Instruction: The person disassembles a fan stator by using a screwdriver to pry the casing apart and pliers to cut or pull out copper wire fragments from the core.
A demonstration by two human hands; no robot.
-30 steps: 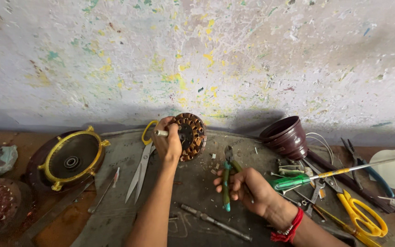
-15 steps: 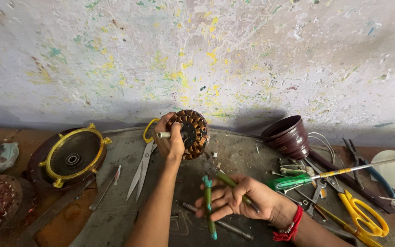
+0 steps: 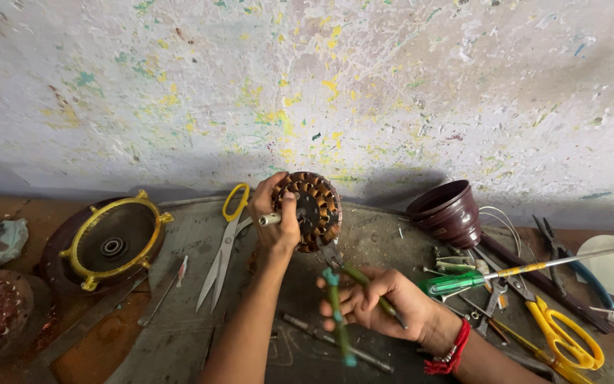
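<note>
Standing on edge against the wall, the round copper-wound motor stator point(image 3: 312, 210) is gripped by its shaft in the closed left hand point(image 3: 276, 217); the right hand point(image 3: 378, 302), half closed, now holds two green-handled tools point(image 3: 337, 316) lower than before, beside the tipped maroon plastic cup point(image 3: 449, 212)

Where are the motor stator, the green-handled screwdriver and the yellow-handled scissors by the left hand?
motor stator point(image 3: 315, 208), head view, on its copper windings.
green-handled screwdriver point(image 3: 456, 284), head view, on its green handle.
yellow-handled scissors point(image 3: 223, 252), head view, on the blades near the pivot.
</note>
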